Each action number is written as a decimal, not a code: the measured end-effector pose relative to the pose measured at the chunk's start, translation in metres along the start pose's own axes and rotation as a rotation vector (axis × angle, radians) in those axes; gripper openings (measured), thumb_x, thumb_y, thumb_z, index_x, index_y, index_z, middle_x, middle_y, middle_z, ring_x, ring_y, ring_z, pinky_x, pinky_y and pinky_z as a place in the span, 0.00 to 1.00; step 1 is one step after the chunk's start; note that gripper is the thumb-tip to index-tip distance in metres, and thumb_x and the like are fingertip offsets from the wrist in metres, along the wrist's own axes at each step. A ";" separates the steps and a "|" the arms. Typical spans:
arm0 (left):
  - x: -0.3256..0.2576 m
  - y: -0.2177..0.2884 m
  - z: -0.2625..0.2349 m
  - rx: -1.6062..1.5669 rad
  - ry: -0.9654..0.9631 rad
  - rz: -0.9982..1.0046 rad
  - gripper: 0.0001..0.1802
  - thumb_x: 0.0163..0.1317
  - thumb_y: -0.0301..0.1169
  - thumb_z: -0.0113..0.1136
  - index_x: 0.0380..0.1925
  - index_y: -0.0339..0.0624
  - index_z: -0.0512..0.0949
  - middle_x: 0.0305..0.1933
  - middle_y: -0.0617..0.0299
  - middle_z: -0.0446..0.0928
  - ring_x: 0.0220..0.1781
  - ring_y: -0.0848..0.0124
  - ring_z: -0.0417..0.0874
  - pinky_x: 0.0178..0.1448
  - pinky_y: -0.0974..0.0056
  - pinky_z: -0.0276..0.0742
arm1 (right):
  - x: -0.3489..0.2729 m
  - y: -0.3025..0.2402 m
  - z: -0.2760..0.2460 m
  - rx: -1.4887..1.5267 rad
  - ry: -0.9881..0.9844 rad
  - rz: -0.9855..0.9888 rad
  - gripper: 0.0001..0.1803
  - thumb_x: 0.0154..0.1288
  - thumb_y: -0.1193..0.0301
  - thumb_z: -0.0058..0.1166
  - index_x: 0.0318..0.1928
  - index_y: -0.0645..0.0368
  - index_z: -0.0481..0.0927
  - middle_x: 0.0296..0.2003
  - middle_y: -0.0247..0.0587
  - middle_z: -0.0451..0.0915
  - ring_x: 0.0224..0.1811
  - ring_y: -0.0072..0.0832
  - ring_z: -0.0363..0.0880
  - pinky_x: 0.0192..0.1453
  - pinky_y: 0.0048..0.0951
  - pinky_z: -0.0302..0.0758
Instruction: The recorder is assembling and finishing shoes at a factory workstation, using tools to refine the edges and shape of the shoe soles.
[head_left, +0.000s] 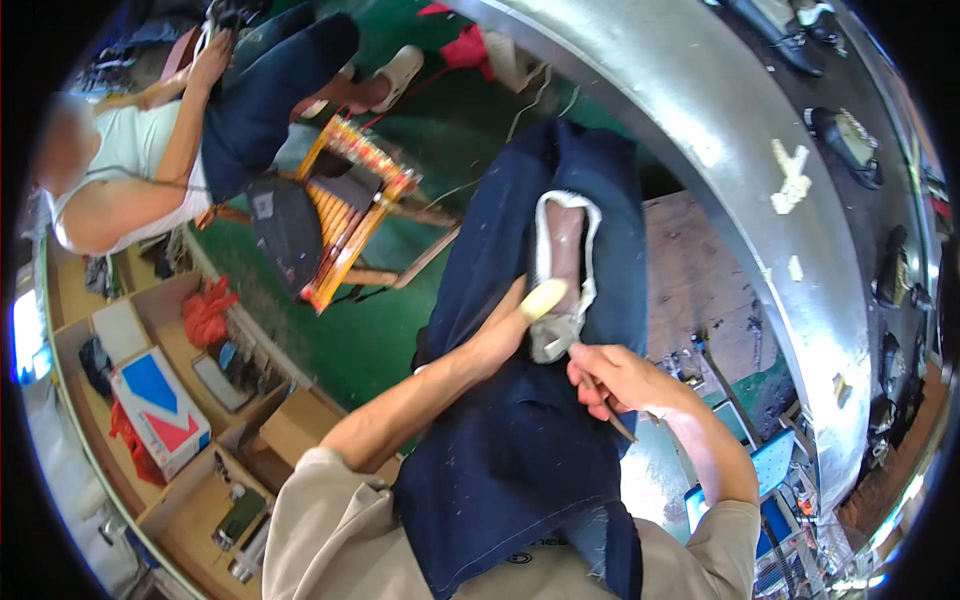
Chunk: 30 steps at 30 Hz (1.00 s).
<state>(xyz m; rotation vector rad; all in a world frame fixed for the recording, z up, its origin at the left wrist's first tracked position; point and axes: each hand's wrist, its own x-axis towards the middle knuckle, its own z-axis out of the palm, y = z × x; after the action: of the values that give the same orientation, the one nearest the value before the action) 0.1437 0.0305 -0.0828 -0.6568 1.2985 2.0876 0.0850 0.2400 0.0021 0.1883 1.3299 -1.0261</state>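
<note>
Across my lap, on a dark blue apron [500, 440], lies a shoe upper on a last [567, 240], its brown underside facing up. A white edge runs around it, and grey material gathers at the end nearest me. My left hand [505, 325] grips this near end from the left, a pale yellow cover on its thumb. On the other side, my right hand [612, 378] is closed around a slim dark-handled hand tool [622, 428], probably pincers. The tool's tip meets the grey material, but my fingers hide most of it.
A curved metal counter [680, 90] sweeps around the right, with several black shoes [848, 145] beyond it. Left stand a bamboo chair [350, 215] with a dark bag, and a partitioned wooden bench [165, 310] holding boxes and red bags. Another person [140, 170] sits at upper left.
</note>
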 end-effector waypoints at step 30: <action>-0.013 0.017 -0.014 0.454 -0.029 0.341 0.39 0.77 0.30 0.55 0.80 0.46 0.46 0.83 0.38 0.51 0.82 0.54 0.59 0.82 0.55 0.55 | -0.023 -0.037 -0.031 -0.583 0.477 -0.294 0.21 0.83 0.55 0.45 0.44 0.63 0.72 0.26 0.49 0.84 0.29 0.49 0.86 0.34 0.48 0.78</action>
<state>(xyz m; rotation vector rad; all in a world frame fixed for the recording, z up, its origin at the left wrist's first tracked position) 0.1425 0.0083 -0.0689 -0.2160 1.8913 1.9334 0.0396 0.2498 0.0285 -0.2248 2.0832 -0.8131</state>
